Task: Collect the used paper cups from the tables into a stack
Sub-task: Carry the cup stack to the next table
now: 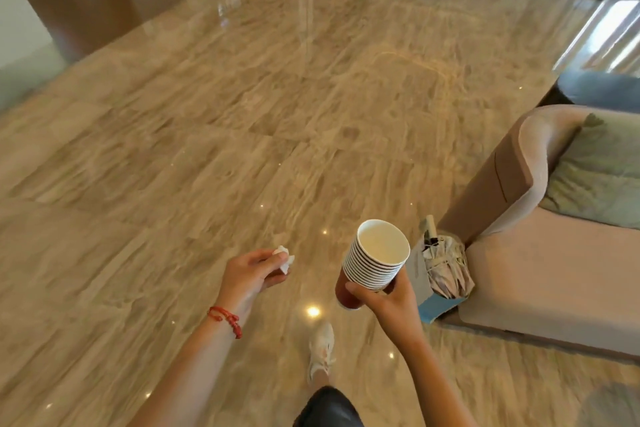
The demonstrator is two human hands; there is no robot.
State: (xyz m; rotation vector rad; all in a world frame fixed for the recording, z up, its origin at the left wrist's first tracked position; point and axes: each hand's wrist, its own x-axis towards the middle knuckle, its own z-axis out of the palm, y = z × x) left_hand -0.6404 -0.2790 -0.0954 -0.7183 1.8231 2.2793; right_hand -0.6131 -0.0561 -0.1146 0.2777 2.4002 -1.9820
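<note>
My right hand (384, 303) grips a tall stack of paper cups (375, 260), white at the rims with a reddish-brown bottom cup, tilted so the empty top cup faces me. My left hand (252, 274), with a red string bracelet at the wrist, pinches a crumpled white tissue (284, 257) between its fingertips. Both hands are held out over the polished floor, about a hand's width apart. No table with cups is in view.
A glossy beige marble floor (225, 114) spreads ahead. A beige sofa (554, 260) with a green cushion stands at the right, a folded umbrella (446, 263) and a blue-edged box leaning by its arm. My white shoe (320, 350) steps forward below. Dark pillars stand far left.
</note>
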